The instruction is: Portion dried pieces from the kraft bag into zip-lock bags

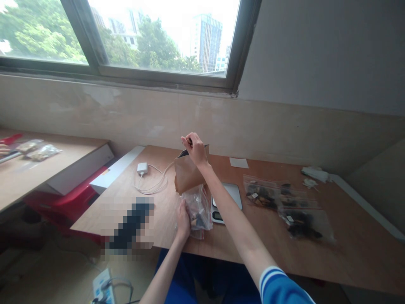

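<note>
My right hand (195, 147) is raised over the open top of a brown paper bag (190, 174), its fingers closed round a small dark brown piece (189, 141). What kind of piece it is I cannot make out. Lower down, my left hand (182, 220) grips the left side of a clear zip bag (199, 207) with a few dark and tan pieces at its bottom. The zip bag stands in front of the paper bag, close to the table's near edge. A white kitchen scale (233, 195) lies partly hidden beneath my right forearm.
Several clear zip bags (297, 226) with dark pieces lie to the right. A white charger (142, 169) with its cable is at the left, behind a pixelated dark object (131, 226). White paper (238, 163) lies at the back. Another person's hand (4, 150) shows at the far-left table.
</note>
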The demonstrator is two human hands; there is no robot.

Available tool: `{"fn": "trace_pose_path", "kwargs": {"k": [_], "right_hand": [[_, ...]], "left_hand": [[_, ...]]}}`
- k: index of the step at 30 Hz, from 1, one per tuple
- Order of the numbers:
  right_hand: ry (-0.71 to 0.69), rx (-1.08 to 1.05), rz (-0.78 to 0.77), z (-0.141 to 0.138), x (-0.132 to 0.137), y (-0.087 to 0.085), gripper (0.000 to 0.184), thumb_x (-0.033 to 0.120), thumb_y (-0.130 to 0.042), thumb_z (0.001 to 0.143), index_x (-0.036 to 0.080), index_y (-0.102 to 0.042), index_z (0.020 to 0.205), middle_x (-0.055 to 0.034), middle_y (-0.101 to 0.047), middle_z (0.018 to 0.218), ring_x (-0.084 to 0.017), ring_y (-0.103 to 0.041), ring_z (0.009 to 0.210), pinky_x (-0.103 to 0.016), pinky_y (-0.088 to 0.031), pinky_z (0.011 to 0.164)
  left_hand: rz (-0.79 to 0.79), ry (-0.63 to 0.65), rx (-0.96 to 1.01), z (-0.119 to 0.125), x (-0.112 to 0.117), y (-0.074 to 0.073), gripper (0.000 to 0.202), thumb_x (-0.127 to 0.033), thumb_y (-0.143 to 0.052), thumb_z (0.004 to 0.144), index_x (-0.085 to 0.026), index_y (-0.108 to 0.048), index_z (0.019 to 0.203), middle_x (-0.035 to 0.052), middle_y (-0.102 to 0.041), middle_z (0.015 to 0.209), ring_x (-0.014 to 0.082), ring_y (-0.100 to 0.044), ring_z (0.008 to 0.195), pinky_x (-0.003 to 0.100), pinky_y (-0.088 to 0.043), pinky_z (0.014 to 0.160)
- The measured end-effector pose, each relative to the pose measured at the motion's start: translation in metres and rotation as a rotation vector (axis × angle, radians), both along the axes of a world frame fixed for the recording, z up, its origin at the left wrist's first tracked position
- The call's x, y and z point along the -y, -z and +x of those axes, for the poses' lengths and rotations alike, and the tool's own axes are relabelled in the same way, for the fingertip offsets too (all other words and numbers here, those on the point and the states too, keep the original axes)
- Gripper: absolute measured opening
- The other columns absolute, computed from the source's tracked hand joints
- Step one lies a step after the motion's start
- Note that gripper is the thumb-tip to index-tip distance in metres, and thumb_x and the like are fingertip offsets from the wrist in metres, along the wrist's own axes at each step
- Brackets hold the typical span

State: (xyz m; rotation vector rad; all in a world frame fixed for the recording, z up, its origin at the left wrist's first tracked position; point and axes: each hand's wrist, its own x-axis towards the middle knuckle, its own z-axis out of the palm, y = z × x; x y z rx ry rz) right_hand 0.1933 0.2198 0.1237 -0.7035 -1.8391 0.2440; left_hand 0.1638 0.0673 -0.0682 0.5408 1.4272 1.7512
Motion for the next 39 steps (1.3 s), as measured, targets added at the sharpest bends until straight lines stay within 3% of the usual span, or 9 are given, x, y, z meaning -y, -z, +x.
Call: {"fn": "trace_pose_path", "kwargs": {"k": [9,13,16,20,26,32,39], "right_hand": [[0.173,-0.075,-0.208,0.008,-0.019,0.013,0.021,0.027,-0.041,0.090,0.023,-0.042,0.070,-0.0009,-0.047,0.074,-0.015,-0.047,0.069,-0.028,-0.039,0.074],[0.213,-0.056,-0.176,0.005,-0.011,0.018,0.017,0.023,-0.040,0.089,0.021,-0.050,0.076,-0.0081,-0.052,0.089,-0.021,-0.050,0.088,-0.035,-0.037,0.088],[0.160,-0.020,-0.126,0.008,-0.002,0.024,0.024,0.023,-0.035,0.091,0.021,-0.056,0.081,-0.0098,-0.057,0.097,-0.021,-0.051,0.099,-0.036,-0.034,0.095],[0.054,0.057,-0.076,0.015,0.008,0.031,0.029,0.023,-0.033,0.092,0.020,-0.062,0.099,-0.0083,-0.064,0.108,-0.019,-0.052,0.112,-0.034,-0.032,0.102],[0.036,0.212,-0.097,0.026,0.014,0.030,0.035,0.024,-0.034,0.093,0.023,-0.059,0.117,-0.0060,-0.058,0.127,-0.018,-0.040,0.129,-0.041,-0.021,0.109],[-0.018,0.208,-0.113,0.033,0.012,0.030,0.032,0.025,-0.038,0.092,0.027,-0.065,0.109,-0.0035,-0.059,0.126,-0.017,-0.040,0.130,-0.043,-0.022,0.109],[-0.108,0.050,-0.171,0.041,0.018,0.023,0.028,0.030,-0.043,0.089,0.024,-0.069,0.082,-0.0042,-0.061,0.121,-0.019,-0.043,0.126,-0.042,-0.025,0.109]], "left_hand": [[-0.026,0.007,0.025,0.001,-0.001,-0.003,0.038,-0.054,-0.051,0.076,-0.019,-0.056,0.065,-0.0002,-0.059,0.064,0.0178,-0.059,0.074,0.029,-0.044,0.074],[-0.002,0.009,0.047,0.001,-0.001,-0.003,0.038,-0.054,-0.053,0.074,-0.017,-0.060,0.073,0.0019,-0.064,0.073,0.0180,-0.060,0.077,0.030,-0.044,0.076],[0.011,0.018,0.067,0.002,0.000,-0.004,0.044,-0.058,-0.052,0.073,-0.016,-0.063,0.079,0.0037,-0.066,0.078,0.0185,-0.061,0.077,0.031,-0.045,0.077],[0.008,0.013,0.062,0.003,0.001,-0.008,0.047,-0.061,-0.050,0.074,-0.016,-0.063,0.074,0.0037,-0.066,0.070,0.0190,-0.062,0.072,0.032,-0.047,0.075],[0.019,0.021,0.045,0.004,0.002,-0.011,0.046,-0.060,-0.047,0.076,-0.018,-0.061,0.066,0.0028,-0.063,0.060,0.0203,-0.062,0.066,0.033,-0.049,0.071],[0.004,0.008,0.062,0.003,0.001,-0.008,0.045,-0.060,-0.047,0.075,-0.017,-0.061,0.067,0.0029,-0.063,0.063,0.0192,-0.062,0.067,0.032,-0.048,0.071],[0.026,0.018,0.066,0.002,0.000,-0.006,0.047,-0.062,-0.050,0.073,-0.017,-0.062,0.070,0.0019,-0.063,0.064,0.0182,-0.062,0.069,0.031,-0.047,0.073]]}}
